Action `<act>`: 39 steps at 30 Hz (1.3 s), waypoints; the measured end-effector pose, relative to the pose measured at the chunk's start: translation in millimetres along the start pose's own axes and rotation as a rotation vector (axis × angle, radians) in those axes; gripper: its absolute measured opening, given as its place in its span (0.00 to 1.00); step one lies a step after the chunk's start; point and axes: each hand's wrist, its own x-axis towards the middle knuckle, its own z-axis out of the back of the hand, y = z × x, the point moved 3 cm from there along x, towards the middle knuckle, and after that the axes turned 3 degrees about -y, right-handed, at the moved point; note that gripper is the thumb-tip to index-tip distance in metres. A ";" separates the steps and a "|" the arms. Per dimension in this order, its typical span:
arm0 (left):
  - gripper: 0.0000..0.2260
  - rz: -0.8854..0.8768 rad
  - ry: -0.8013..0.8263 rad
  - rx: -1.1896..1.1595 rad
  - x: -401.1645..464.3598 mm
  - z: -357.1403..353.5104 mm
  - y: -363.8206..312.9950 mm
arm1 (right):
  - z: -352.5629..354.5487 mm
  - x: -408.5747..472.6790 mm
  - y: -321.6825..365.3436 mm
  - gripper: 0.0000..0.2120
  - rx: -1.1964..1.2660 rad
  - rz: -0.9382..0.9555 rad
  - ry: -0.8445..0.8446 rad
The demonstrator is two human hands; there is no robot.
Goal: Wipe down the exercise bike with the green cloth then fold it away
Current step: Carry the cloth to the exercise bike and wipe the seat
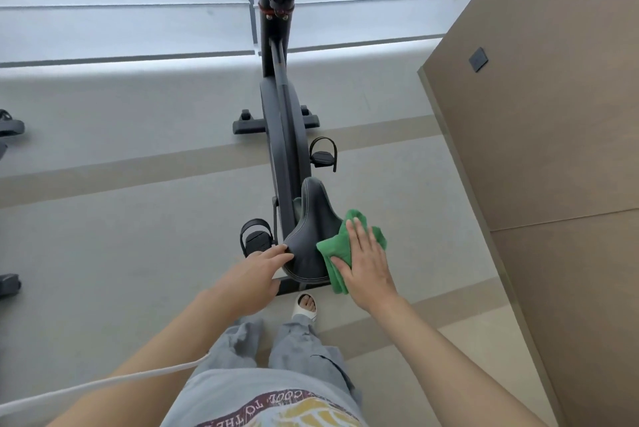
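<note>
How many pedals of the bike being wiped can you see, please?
2: the left pedal low beside the saddle, near the left hand; the right pedal farther forward, right of the frame.

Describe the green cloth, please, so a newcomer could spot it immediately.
Start at the black exercise bike in the middle of the floor and follow it back to its saddle. Draped over the saddle's right edge, under the flat right hand, is the green cloth, the only bright green item.

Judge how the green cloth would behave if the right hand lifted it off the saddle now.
The green cloth is bunched in soft folds and droops over the saddle edge, so it would likely hang limp. It looks light. The right hand presses it flat-fingered, so once released it may slide off.
</note>
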 end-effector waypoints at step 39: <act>0.20 0.058 -0.168 -0.139 -35.2 31.3 38.1 | -34.1 -2.1 101.9 0.33 -0.341 0.437 -0.026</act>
